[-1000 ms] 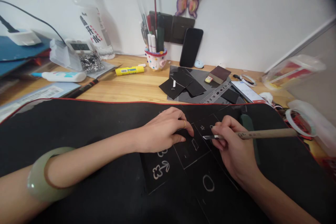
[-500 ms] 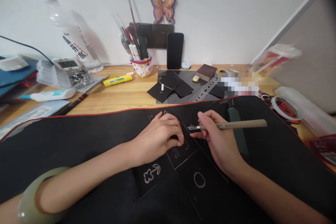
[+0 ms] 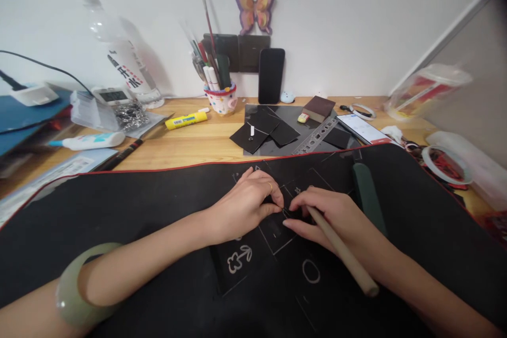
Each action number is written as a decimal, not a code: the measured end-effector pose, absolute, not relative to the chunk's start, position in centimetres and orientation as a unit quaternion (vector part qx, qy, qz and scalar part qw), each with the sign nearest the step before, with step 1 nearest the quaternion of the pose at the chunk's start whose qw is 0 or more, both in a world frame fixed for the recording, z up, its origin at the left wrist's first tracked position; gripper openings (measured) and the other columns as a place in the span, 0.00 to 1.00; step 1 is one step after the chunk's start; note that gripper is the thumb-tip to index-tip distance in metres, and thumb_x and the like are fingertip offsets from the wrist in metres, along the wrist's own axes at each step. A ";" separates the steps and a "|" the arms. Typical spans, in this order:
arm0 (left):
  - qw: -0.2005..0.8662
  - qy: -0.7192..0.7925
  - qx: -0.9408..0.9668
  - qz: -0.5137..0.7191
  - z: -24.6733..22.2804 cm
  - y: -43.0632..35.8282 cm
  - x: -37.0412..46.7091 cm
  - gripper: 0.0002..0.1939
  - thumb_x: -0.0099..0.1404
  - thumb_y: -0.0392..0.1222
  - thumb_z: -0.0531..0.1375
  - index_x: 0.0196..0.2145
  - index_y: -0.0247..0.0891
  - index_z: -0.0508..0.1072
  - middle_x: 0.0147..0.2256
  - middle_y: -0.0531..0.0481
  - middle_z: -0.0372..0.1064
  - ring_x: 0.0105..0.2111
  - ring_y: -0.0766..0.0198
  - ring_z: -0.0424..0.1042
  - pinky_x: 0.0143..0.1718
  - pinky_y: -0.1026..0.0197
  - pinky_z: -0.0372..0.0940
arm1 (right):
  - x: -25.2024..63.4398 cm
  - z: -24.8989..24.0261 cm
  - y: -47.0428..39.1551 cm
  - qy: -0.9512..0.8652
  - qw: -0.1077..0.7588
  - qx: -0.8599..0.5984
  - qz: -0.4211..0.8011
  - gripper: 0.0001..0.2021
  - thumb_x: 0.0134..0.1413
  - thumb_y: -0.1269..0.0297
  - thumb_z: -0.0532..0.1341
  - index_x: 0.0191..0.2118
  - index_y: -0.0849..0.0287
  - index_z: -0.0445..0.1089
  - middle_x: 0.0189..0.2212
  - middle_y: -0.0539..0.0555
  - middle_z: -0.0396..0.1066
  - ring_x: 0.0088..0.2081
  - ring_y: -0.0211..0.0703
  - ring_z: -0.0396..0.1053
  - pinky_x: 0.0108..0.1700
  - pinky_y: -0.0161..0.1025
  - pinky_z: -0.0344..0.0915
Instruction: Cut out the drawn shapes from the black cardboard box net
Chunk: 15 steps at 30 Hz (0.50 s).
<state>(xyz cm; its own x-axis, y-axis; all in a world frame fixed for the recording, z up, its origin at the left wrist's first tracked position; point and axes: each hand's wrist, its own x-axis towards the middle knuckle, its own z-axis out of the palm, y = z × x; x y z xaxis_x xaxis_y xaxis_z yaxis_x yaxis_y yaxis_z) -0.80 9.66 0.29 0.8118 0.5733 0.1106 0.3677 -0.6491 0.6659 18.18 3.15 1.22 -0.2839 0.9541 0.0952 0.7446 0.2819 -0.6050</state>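
Observation:
My left hand point(image 3: 253, 198), with a ring on it, pinches a small dark piece of black paper point(image 3: 285, 213) between thumb and fingertips. Facing it, my right hand point(image 3: 332, 216) keeps the craft knife point(image 3: 348, 259) tucked in its palm, the wooden handle slanting toward me and the blade hidden. Its thumb and index finger are apart, close to the small piece. Under both hands lie black paper sheets with pale lines, one bearing a white flower outline point(image 3: 240, 260) and another a white circle outline point(image 3: 311, 271). A jade-coloured bangle point(image 3: 65, 293) circles my left forearm.
A black mat point(image 3: 138, 195) with a red edge covers the near desk. Right of my hand lies a dark green tool point(image 3: 368, 195). Behind are a ruler point(image 3: 317, 136), a phone point(image 3: 271, 76), a glue stick point(image 3: 186, 120), a pen cup point(image 3: 222, 99) and a bottle point(image 3: 130, 63).
My right hand has turned and closed in on my left. The knife has swung from level, blade toward the left hand, to handle toward me. The view has shifted slightly left.

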 end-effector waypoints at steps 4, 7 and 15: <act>0.340 0.257 0.892 0.153 0.2 9.9 -1.1 0.08 0.57 0.40 0.62 0.34 0.39 0.67 0.38 0.51 0.65 0.46 0.60 0.59 0.54 0.47 0.47 | 18.0 0.7 3.0 -0.798 0.212 -0.534 0.184 0.02 0.49 0.69 0.58 0.29 0.55 0.67 0.23 0.48 0.63 0.23 0.35 0.62 0.25 0.32 0.57; 0.324 0.251 0.899 0.152 0.2 9.8 -1.2 0.10 0.57 0.42 0.61 0.36 0.39 0.66 0.38 0.50 0.64 0.46 0.60 0.59 0.54 0.48 0.47 | 17.9 0.2 3.0 -0.801 0.199 -0.539 0.169 0.03 0.50 0.69 0.56 0.29 0.56 0.66 0.24 0.48 0.62 0.22 0.35 0.62 0.25 0.33 0.57; 0.305 0.230 0.913 0.143 0.4 9.8 -1.3 0.11 0.60 0.43 0.59 0.40 0.40 0.66 0.41 0.49 0.62 0.46 0.59 0.57 0.52 0.53 0.50 | 17.4 0.7 2.8 -0.808 0.171 -0.544 0.146 0.04 0.50 0.72 0.54 0.28 0.57 0.63 0.24 0.48 0.61 0.23 0.34 0.60 0.26 0.33 0.56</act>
<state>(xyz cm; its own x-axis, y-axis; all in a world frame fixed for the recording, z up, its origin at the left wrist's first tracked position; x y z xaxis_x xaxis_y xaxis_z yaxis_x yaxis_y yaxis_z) -1.35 9.79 0.38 0.8537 0.5065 0.1213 0.3319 -0.7086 0.6227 17.42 2.84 0.74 -0.3497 0.9295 0.1176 0.8300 0.3656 -0.4213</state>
